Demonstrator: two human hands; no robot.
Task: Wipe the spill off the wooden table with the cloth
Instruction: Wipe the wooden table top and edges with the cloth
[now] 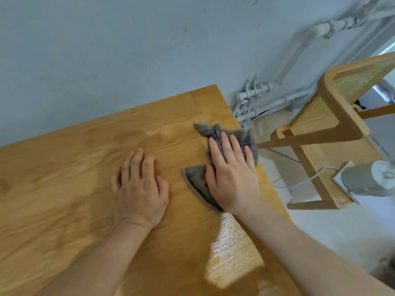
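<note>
- Your right hand (232, 169) lies flat, palm down, on the grey cloth (215, 159), fingers stretched out and pressing it to the wooden table (64, 189); it is not clenched around the fabric.
- The cloth sits by the table's right edge, crumpled beyond your fingertips, with one flat corner poking out on the thumb side of that hand.
- Your left hand (140, 186) rests open on bare wood just left of the cloth, apart from it, grasping nothing.
- A wet, shiny streak (233, 251) shows on the wood nearer to you than the cloth, under your right forearm, along the same table edge.
- A fainter pale patch (158, 133) lies left of the cloth's far end.
- Off the table's right edge, beyond the cloth, stands a wooden chair (333, 116) with a woven cane back.
</note>
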